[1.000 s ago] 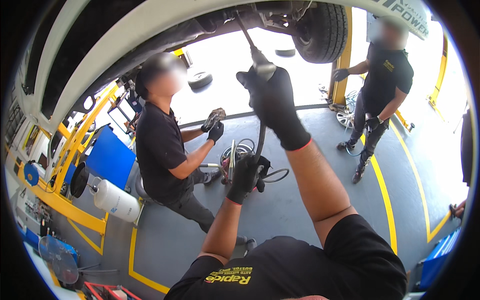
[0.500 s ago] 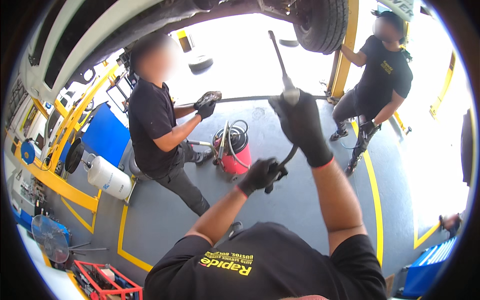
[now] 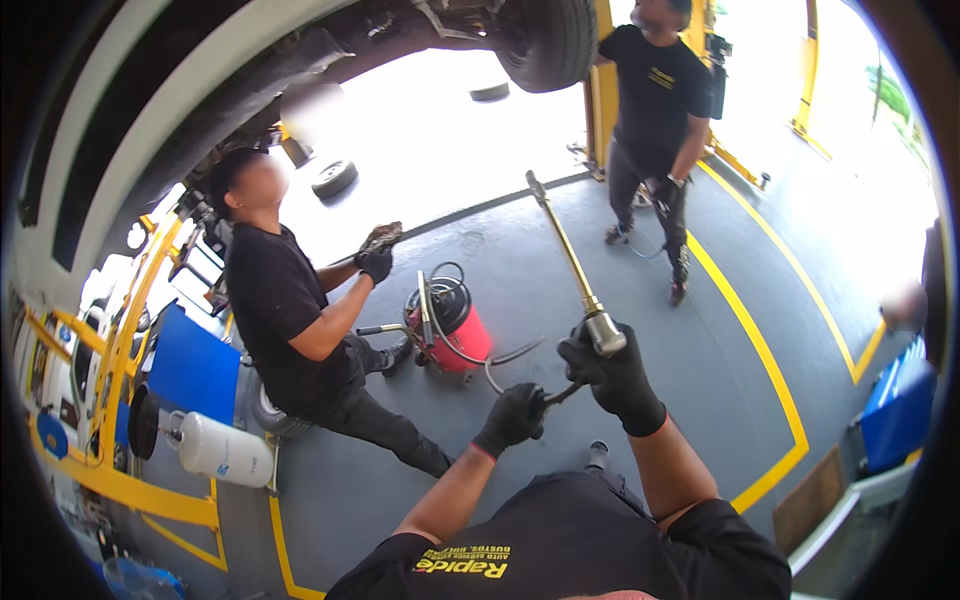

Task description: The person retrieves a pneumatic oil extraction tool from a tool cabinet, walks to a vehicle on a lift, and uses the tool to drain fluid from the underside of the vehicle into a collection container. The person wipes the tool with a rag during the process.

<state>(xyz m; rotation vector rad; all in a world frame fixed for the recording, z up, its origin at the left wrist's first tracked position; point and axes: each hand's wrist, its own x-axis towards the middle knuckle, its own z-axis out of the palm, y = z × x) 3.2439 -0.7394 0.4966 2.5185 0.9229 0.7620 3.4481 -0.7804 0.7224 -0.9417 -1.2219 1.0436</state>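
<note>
My right hand, in a black glove, is closed around the silver body of a hose-fed metal gun. Its long brass-coloured tube points up and away, ending in a grey tip. My left hand, gloved too, is closed on the black hose just left of the gun. Beyond my hands stands a red drum pump with a black top, lever handles and a looped hose. The palm side of both hands is hidden.
A raised vehicle with a tire hangs overhead. One co-worker at left holds a dirty part; another stands by a yellow lift post. A white gas cylinder, blue panel and blue cabinet stand around.
My hands and the gun have come lower, and the tube shows longer. The view has shifted right, and the left co-worker's head is now tilted up.
</note>
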